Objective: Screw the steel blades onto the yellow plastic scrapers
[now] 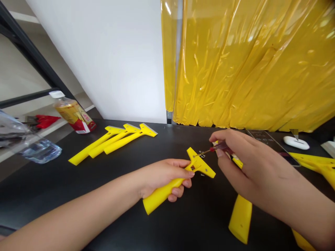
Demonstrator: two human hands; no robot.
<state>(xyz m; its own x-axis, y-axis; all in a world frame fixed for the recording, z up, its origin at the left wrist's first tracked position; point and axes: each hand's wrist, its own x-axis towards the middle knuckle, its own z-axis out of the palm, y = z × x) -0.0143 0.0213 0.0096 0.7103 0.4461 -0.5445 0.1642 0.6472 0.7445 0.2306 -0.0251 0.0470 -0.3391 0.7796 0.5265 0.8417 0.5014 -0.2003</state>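
Observation:
My left hand (170, 177) is wrapped round the handle of a yellow scraper (159, 198), its wide head pointing up and to the right. In my right hand (235, 160) is a screwdriver (212, 149) with a dark red handle. The screwdriver's tip meets the scraper head near its upper screw hole; whether a screw sits under it is too small to tell. Small loose screws (202, 156) lie on the table just behind the head. Another yellow scraper (241, 218) lies beneath my right hand, partly hidden by it.
Three yellow scrapers (123, 141) with metal blade edges lie side by side on the black table (115, 212). Behind them stand a drink bottle (75, 113) and a clear bottle (42, 150). At right are a phone (264, 139), a white earbud case (296, 142) and more yellow scrapers (318, 163).

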